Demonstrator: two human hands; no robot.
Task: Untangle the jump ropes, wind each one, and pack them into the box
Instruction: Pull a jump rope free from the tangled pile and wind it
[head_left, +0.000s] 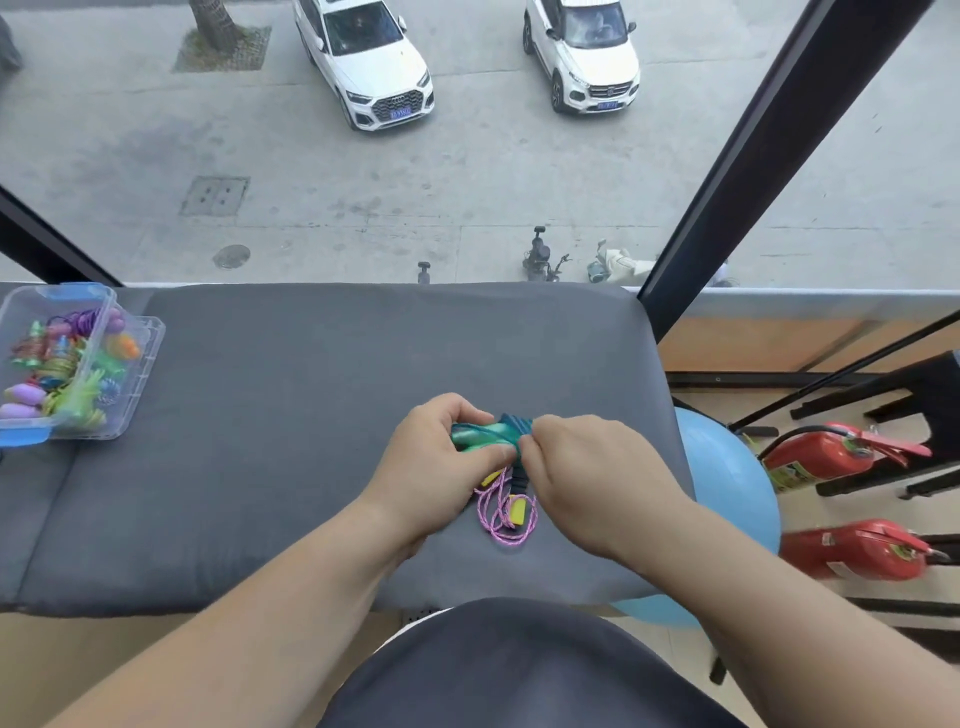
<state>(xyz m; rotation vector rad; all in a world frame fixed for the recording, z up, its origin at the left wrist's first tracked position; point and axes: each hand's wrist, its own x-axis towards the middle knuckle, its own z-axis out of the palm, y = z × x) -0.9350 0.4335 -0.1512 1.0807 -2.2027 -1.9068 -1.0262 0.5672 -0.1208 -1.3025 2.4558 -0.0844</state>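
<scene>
My left hand (436, 457) grips the green handles of a jump rope (480, 435) above the grey cushion (311, 415). My right hand (576, 467) pinches the dark teal cord wound round those handles, at their right end. Below my hands a second rope lies on the cushion: a pink braided cord (501, 522) in loose loops with yellow handles (518, 504) and a black part between them, partly hidden by my hands. The clear plastic box (136, 384) stands at the cushion's far left and holds several wound ropes in mixed colours.
The box's clear lid with blue clips (31, 312) stands open behind it. A blue exercise ball (727, 483) and two red fire extinguishers (831, 457) lie on the floor to the right. A window with a black frame (727, 171) rises beyond the cushion's far edge.
</scene>
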